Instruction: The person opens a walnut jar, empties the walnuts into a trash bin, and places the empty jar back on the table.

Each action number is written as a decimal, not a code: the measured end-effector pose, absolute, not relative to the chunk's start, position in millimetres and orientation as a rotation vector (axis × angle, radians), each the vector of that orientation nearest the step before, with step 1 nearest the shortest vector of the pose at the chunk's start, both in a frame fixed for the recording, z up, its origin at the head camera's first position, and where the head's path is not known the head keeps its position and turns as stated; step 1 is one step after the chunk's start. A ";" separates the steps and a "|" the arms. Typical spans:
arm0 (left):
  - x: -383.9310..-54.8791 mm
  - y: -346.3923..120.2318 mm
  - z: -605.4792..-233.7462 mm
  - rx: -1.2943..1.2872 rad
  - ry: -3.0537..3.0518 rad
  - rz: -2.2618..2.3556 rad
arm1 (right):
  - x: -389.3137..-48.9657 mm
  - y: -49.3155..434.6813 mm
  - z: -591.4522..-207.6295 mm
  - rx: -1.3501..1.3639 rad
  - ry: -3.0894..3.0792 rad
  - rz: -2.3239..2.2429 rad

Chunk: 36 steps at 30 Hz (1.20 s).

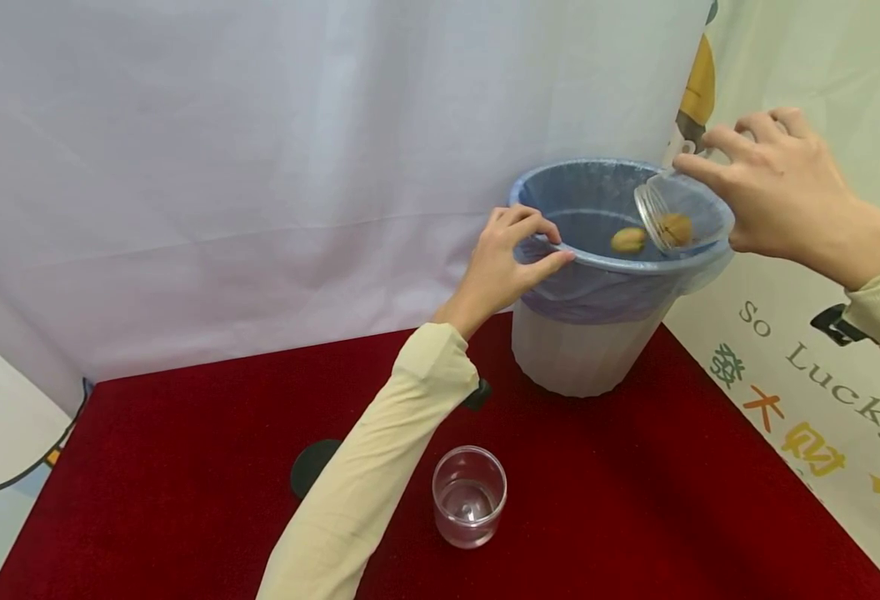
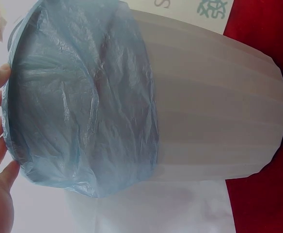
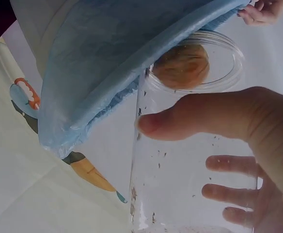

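My right hand (image 1: 785,183) grips a clear jar (image 3: 180,194), tilted with its mouth down over a trash bin (image 1: 582,358). A brown, walnut-like nut (image 3: 185,67) sits in the jar's mouth, and small brown flakes cling to the wall. Another such nut (image 1: 628,240) shows just outside the mouth, within the bin's opening. Blue plastic liner (image 2: 83,107) covers the bin's rim and upper side. At the near left of that rim, my left hand (image 1: 503,262) pinches the lined edge between thumb and fingers.
A clear glass cup (image 1: 470,500) stands on the red tablecloth (image 1: 597,500), right of my left forearm. Partly behind that sleeve lies a dark round disc (image 1: 312,467). White curtain (image 1: 297,167) hangs behind; a printed cloth (image 1: 807,400) borders the right side.
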State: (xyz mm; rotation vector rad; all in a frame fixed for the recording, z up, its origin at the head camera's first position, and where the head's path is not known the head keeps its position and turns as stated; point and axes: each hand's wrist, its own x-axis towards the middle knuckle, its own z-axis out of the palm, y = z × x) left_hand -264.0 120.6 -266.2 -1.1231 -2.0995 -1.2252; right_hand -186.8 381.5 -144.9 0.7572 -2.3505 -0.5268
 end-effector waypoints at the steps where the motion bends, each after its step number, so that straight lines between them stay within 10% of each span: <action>1: -264.2 120.6 -266.4 -1.122 -2.100 -1.226 | -186.7 381.7 -144.4 0.757 -2.346 -0.524; 36: -266.7 121.0 -266.8 -1.123 -2.091 -1.218 | -197.9 360.4 -154.4 0.938 -2.192 -0.775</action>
